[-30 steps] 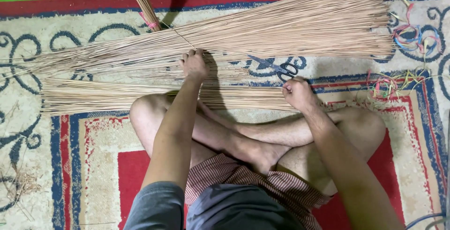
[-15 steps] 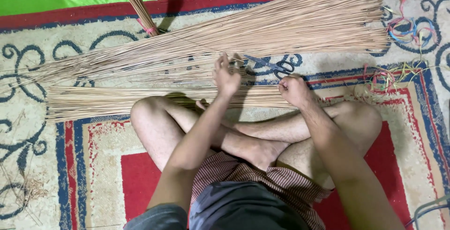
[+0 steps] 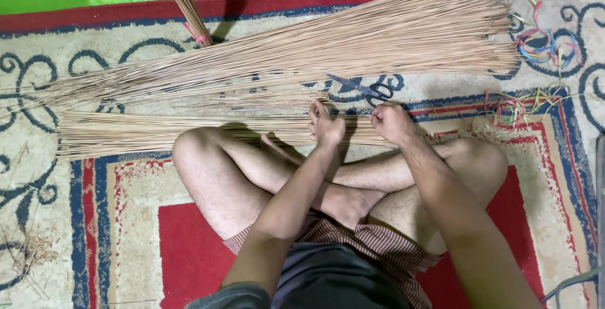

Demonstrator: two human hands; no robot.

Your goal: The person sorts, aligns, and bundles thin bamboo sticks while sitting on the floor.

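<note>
Two hands are working at frame centre: the left hand (image 3: pixel 326 126) and right hand (image 3: pixel 391 122) are both pinching thin sticks from the near bundle (image 3: pixel 157 134) lying across the patterned rug (image 3: pixel 94 221). Black scissors (image 3: pixel 368 90) are resting just above, partly on the larger stick pile (image 3: pixel 353 41); coloured ribbon scraps (image 3: pixel 542 44) are lying upper right.
</note>
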